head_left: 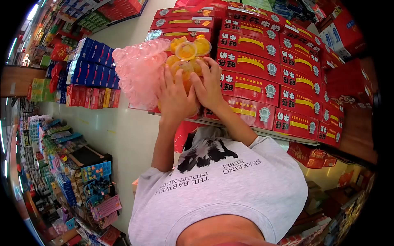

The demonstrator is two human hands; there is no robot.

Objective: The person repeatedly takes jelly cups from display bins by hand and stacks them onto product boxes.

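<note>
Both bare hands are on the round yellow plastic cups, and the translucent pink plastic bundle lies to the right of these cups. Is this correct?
No: the head view shows the translucent pink plastic bundle to the left of the round yellow plastic cups. The left hand and right hand are on them.

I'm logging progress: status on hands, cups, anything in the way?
Left hand, right hand: spread on yellow cups. Cups bunched, red boxes alongside. Pink bundle close at left; no obstruction seen.
</note>
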